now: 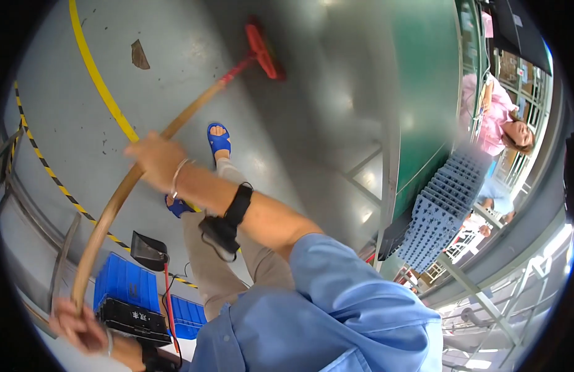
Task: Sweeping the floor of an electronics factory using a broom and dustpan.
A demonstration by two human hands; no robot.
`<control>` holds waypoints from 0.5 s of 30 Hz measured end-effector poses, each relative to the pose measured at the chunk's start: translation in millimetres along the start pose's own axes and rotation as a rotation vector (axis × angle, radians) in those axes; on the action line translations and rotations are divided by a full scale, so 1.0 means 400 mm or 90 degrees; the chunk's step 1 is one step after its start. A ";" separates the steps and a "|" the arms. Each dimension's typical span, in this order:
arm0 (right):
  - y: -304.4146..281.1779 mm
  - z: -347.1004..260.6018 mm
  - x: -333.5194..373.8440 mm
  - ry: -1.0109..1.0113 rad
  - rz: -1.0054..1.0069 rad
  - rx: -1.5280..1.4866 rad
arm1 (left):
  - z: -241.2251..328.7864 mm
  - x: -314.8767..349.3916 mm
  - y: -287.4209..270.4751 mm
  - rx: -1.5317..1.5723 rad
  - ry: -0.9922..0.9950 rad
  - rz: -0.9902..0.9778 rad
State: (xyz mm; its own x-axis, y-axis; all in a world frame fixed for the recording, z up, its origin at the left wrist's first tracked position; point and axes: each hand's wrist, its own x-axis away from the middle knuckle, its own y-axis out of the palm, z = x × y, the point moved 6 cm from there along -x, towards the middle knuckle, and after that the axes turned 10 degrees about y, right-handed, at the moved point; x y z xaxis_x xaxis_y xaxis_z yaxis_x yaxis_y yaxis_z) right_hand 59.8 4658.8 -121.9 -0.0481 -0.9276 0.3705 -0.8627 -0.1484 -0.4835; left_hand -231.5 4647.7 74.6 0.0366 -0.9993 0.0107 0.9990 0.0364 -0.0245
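Note:
I hold a push broom with a wooden handle (116,198) and a red head (262,49). The handle slants from the lower left up to the head, which is low over the grey floor at the upper middle. My right hand (158,160), slightly blurred, is wrapped round the middle of the handle. Down at the handle's top end, my left hand (81,327) is closed around it. A flat brown scrap (139,55) lies on the floor to the left of the broom head. Small dark bits are scattered near it.
A black dustpan (149,251) with a red stick stands beside blue bins (126,282) and a black crate (133,322) at lower left. Yellow tape (98,74) marks the floor. A green workbench (423,105) with stacked grey-blue trays (435,214) is at right; a person in pink (494,111) is beyond.

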 end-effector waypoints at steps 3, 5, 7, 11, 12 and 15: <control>-0.056 -0.073 -0.001 -0.029 -0.046 0.058 | 0.047 0.026 -0.033 0.184 0.056 -0.109; -0.134 -0.083 0.011 -0.033 -0.033 0.097 | 0.083 0.011 0.003 0.196 0.140 -0.093; -0.225 0.023 -0.002 0.029 0.031 0.113 | -0.028 -0.033 0.143 0.238 0.102 -0.129; -0.510 0.393 -0.039 0.052 0.270 0.267 | -0.278 -0.067 0.679 0.281 -0.101 -0.160; -0.609 0.504 -0.024 0.070 0.313 0.346 | -0.290 -0.073 0.832 0.236 -0.123 -0.281; -0.626 0.595 -0.079 0.109 0.326 0.378 | -0.365 -0.069 0.976 0.360 -0.248 -0.305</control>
State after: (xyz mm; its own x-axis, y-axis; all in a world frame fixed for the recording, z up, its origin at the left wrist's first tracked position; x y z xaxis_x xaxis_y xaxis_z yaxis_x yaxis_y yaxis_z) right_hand 397.1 4643.6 -201.1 -0.4843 -0.8711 0.0813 -0.3024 0.0794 -0.9499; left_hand 153.8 4687.8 -81.4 -0.4929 -0.8362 0.2402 0.7662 -0.2864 0.5752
